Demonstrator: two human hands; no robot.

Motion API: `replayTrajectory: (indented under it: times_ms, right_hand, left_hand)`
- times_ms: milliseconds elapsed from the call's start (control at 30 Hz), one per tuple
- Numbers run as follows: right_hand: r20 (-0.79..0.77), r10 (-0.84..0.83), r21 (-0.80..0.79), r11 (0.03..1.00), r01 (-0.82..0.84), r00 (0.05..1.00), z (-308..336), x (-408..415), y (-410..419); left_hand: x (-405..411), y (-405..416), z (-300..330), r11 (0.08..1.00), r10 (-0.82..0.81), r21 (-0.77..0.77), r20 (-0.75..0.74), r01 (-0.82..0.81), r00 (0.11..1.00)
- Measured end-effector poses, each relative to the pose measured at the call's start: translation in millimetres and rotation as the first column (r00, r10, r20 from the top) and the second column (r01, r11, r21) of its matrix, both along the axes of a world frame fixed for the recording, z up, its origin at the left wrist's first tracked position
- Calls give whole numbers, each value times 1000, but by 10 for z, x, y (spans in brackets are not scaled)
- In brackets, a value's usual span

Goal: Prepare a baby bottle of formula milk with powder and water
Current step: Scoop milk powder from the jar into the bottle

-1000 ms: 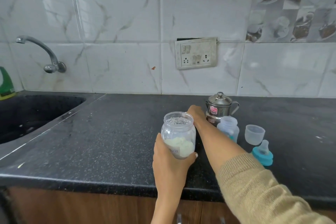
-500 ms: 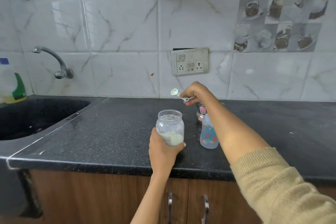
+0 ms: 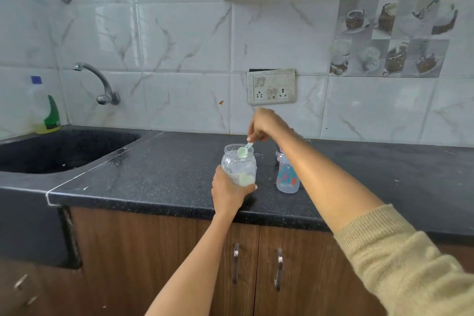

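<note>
Head view. The left hand [image 3: 227,191] grips the lower body of the powder jar [image 3: 239,165], fingers curled round it, and holds it upright on the desk [image 3: 159,174] near the front edge. The jar's mouth is open and faces straight up; a low bed of pale powder [image 3: 245,178] lies at its bottom.

The right hand [image 3: 261,124] is above and slightly behind the jar, pinching the handle of the measuring scoop [image 3: 243,150]. The scoop slants down and leftward from the fingers, its bowl at the jar's mouth, just inside the rim. Whether the bowl carries powder cannot be told.

The baby bottle [image 3: 287,177] stands upright on the desk just beside the jar, on its right, apart from it. Its upper part is hidden behind the right forearm, so the state of its mouth cannot be confirmed. A steel vessel [image 3: 278,154] stands just behind the bottle, mostly hidden.

Judgement: the step in hand is drawing powder. The governing relation is vertical: the powder sits deep below the scoop, along the jar's upright axis, so the scoop must go steeply down through the neck. The following transfer runs rightward to the bottle, which lies under the right arm and nearer the right hand. Risk: spilling powder across the gap.
</note>
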State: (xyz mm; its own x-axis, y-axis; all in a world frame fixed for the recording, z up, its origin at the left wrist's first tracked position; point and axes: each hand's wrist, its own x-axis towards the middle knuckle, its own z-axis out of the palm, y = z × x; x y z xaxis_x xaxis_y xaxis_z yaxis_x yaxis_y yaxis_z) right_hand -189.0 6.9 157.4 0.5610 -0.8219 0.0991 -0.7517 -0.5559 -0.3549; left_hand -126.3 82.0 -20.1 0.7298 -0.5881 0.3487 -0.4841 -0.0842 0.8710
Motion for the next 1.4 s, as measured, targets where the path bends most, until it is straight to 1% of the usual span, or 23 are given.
replayTrajectory:
  times_ms: [67,167,367,500,600,700,800,867,933,967,1033,1067,1100,1133,1167,1200,1267,1333,1400]
  right_hand:
    - [61,35,-139,990,-27,998,-148,49,37]
    - [43,81,-286,956,-65,996,-333,158,76]
    - [-9,120,-408,906,-113,993,-485,300,4]
    - [-61,136,-400,904,-149,989,-489,338,-6]
    - [-164,147,-326,925,-194,975,-483,382,24]
    - [-242,127,-229,956,-184,962,-428,414,19]
    - [-344,137,-133,972,-193,929,-335,422,30]
    - [-357,160,-56,980,-192,920,-277,413,15]
    - [-301,186,69,982,-173,935,-242,384,-27]
    - [-244,197,151,975,-163,950,-227,362,-55]
    - [-45,168,278,949,-150,985,-199,308,-74]
    - [31,137,291,946,-139,990,-189,280,-96]
    - [57,132,307,941,-143,990,-180,254,-110]
    - [37,156,329,931,-160,987,-167,227,-86]
    - [50,166,398,901,-172,985,-156,189,-85]
    - [112,140,470,865,-176,984,-140,149,-97]
    - [216,68,499,850,-170,974,-150,65,-118]
    - [322,-21,579,796,-179,946,-174,-10,-146]
    - [398,-92,621,759,-194,913,-228,-94,-174]
  left_hand:
    - [-17,16,21,1000,2,-10,10,-2,1000]
    - [-32,19,33,1000,-2,-25,-1,2,1000]
    - [-16,-7,15,999,-6,-46,-6,6,1000]
    - [-7,-6,2,998,-12,-56,-7,11,1000]
    - [-6,-2,5,998,-13,-61,-11,12,1000]
    - [-16,6,19,998,-21,-57,-12,20,1000]
    - [-15,8,23,998,-23,-52,-18,22,1000]
    - [-11,4,14,998,-21,-53,-18,20,1000]
    - [-7,0,5,998,-20,-61,-12,19,1000]
    - [-5,-1,0,998,-20,-64,-10,19,1000]
    - [4,-9,-11,998,-21,-64,-3,20,1000]
    - [5,-11,-15,998,-21,-63,-2,21,1000]
    - [5,-11,-16,998,-21,-62,-3,20,1000]
    - [9,-16,-17,998,-16,-62,-3,16,1000]
    - [12,-18,-20,998,-12,-63,-1,12,1000]
    - [15,-22,-21,998,-10,-63,2,11,1000]
    - [20,-31,-23,998,-11,-67,2,11,1000]
    - [28,-41,-26,997,-7,-71,17,8,1000]
    - [44,-54,-38,998,-2,-68,30,4,1000]
